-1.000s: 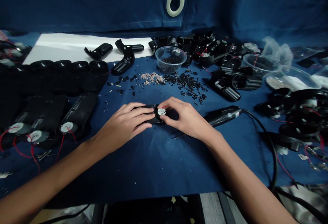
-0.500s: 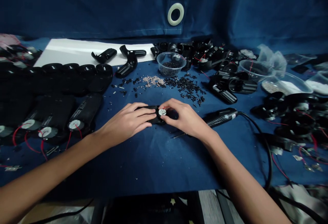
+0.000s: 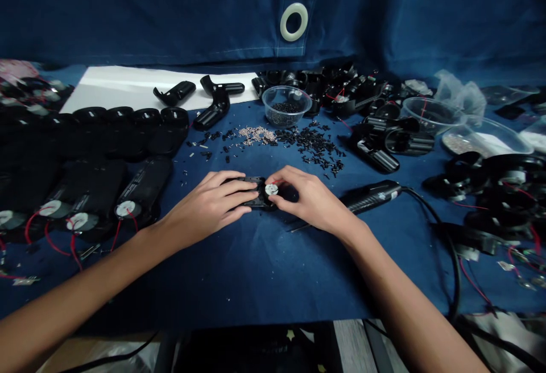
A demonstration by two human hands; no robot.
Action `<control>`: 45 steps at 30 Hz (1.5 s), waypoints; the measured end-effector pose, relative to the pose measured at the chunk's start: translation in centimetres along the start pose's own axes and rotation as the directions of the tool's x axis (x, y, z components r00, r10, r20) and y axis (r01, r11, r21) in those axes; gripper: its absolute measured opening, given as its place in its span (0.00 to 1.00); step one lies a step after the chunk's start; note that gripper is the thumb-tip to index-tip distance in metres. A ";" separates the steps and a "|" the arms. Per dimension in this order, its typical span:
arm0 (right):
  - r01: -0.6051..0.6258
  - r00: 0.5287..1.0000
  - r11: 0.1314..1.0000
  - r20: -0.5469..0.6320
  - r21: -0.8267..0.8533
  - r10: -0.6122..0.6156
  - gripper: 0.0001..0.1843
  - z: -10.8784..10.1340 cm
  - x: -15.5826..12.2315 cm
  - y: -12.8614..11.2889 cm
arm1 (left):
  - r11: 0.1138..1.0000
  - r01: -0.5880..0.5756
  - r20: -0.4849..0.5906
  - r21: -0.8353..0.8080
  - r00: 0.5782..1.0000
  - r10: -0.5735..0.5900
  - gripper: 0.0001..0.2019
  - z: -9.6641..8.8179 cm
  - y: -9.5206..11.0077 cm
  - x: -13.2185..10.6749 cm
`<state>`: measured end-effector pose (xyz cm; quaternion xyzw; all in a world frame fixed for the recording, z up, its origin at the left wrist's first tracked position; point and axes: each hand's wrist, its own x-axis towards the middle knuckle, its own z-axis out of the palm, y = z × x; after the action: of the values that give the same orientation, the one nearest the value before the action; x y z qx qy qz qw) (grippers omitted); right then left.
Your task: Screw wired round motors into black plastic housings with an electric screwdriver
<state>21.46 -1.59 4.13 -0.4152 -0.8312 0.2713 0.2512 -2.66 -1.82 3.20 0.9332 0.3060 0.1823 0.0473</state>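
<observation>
A small black plastic housing [image 3: 255,199] lies on the blue cloth [image 3: 256,270] at the centre. My left hand [image 3: 211,205] rests over its left part, fingers curled round it. My right hand [image 3: 309,198] pinches at the round white motor disc [image 3: 271,189] seated in the housing's right end, where a thin red wire shows. Most of the housing is hidden under both hands.
An electric screwdriver [image 3: 371,195] with a black cable lies right of my right hand. Loose screws [image 3: 256,133] and small black bits [image 3: 315,145] are scattered behind, near a clear bowl [image 3: 285,106]. Rows of black housings with motors [image 3: 106,191] fill the left; more parts and bowls crowd the right.
Both hands stay on the housing with only slight finger shifts. The camera view has drifted a little, so the whole scene sits slightly lower and to the right.
</observation>
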 end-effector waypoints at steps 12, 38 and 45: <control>-0.005 1.000 1.000 0.003 0.010 0.005 0.09 0.0 0.0 0.0 | 0.999 -0.027 0.028 0.019 0.999 0.027 0.15 0.2 -0.2 0.0; 0.055 0.991 0.968 0.134 -0.243 -0.023 0.32 0.1 1.1 0.3 | 0.995 0.040 0.076 -0.095 0.997 -0.033 0.11 -1.1 0.4 2.2; -0.016 0.991 0.964 0.126 -0.266 0.051 0.31 0.1 0.8 -0.2 | 0.989 -0.079 0.204 -0.121 0.974 0.103 0.13 -0.9 0.1 5.3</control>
<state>20.85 -1.02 4.35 -0.4402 -0.8676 0.1890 0.1334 1.05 1.22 5.74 0.9562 0.2454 0.1018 0.1232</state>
